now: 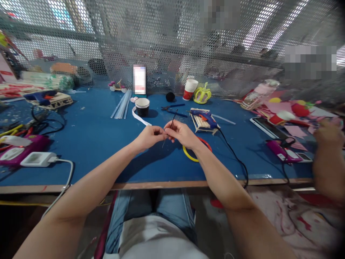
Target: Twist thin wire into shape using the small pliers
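My left hand [151, 137] and my right hand [182, 133] meet above the middle of the blue table, fingertips pinched together. Between them is a thin dark wire-like strand [174, 117], which sticks up from the right fingers; its exact kind is hard to make out. A thin end also hangs just below the fingertips. Under my right wrist lies a yellow and red ring [190, 157], partly covered. Beyond the hands rests a pair of blue-handled pliers [174, 108]. To the right, a blue glue gun [206, 118] lies on a small wooden stick rack [198, 126].
A black cup [142, 108] with white ribbon, clear glue sticks [121, 105], a black ball [170, 96], paper cups [189, 89] and a yellow crown [202, 95] stand toward the mesh. At right, a co-worker's blurred hand [329, 135] is near pink pieces. A cable [234, 147] crosses the table edge.
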`<act>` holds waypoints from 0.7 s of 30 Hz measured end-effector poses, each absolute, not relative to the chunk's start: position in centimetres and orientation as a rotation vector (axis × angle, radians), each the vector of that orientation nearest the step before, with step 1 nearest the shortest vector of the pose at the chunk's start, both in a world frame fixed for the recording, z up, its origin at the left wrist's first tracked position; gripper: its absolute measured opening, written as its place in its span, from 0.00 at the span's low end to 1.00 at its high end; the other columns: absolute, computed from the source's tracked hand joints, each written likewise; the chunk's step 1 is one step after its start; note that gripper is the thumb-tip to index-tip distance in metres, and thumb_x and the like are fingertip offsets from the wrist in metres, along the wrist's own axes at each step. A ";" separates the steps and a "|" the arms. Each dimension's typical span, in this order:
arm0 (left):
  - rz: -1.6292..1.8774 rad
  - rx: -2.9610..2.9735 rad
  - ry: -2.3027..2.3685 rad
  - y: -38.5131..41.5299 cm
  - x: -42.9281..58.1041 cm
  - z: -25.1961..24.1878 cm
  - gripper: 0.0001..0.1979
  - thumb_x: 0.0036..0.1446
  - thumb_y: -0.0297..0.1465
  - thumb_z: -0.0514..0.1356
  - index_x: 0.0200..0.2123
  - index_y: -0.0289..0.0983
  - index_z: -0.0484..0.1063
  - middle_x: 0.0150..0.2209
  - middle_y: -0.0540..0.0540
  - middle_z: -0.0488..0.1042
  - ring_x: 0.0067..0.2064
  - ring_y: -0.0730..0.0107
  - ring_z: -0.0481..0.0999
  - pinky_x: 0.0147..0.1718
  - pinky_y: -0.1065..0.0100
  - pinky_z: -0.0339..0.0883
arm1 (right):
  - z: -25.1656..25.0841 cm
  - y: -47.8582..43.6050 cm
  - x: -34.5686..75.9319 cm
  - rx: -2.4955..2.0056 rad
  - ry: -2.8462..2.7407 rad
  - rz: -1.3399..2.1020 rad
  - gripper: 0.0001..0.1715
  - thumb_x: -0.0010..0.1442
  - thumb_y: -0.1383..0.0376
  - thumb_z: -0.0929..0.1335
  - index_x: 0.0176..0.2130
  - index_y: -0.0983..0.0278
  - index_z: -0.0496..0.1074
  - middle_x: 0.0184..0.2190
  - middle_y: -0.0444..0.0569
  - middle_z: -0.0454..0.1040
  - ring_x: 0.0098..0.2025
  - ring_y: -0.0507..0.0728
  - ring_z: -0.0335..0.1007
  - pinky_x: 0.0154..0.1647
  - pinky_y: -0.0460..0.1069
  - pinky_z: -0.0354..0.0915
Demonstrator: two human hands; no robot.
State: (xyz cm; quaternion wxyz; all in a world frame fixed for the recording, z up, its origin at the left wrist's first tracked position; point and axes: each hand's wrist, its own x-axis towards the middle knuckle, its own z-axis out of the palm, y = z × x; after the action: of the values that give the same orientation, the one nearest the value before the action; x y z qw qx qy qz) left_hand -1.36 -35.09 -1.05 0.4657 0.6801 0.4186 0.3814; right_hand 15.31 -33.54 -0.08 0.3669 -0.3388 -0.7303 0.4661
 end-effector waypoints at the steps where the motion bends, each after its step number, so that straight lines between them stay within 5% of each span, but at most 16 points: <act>1: 0.932 1.659 1.022 -35.1 -1.4 -1.0 0.10 0.47 0.35 0.60 0.24 0.32 0.68 0.19 0.53 0.62 0.22 0.80 0.57 0.21 0.74 0.48 | 0.0 -33.5 15.4 -0.861 -1.882 1.201 0.17 0.54 0.53 0.66 0.32 0.64 0.64 0.23 0.42 0.66 0.22 0.48 0.62 0.21 0.43 0.61; 13: 1.031 1.972 1.201 -35.1 -1.2 -1.7 0.08 0.49 0.33 0.57 0.25 0.32 0.69 0.23 0.50 0.68 0.25 0.77 0.63 0.23 0.74 0.55 | -0.2 -33.7 14.9 -1.136 -1.934 0.811 0.20 0.53 0.50 0.66 0.25 0.65 0.63 0.16 0.41 0.63 0.19 0.48 0.57 0.20 0.44 0.54; 21: 0.997 1.786 1.096 -35.1 -1.1 -1.5 0.09 0.47 0.33 0.58 0.23 0.32 0.67 0.20 0.52 0.64 0.22 0.79 0.59 0.22 0.74 0.52 | -0.5 -33.6 15.0 -0.992 -1.873 1.011 0.19 0.53 0.50 0.65 0.31 0.65 0.64 0.21 0.42 0.66 0.21 0.48 0.61 0.21 0.44 0.59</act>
State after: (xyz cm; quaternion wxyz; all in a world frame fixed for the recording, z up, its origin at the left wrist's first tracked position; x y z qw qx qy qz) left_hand -1.05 -35.09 -1.49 0.3990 0.7057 0.4330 0.3940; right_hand 14.98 -33.59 -0.47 0.3863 -0.3896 -0.7358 0.3971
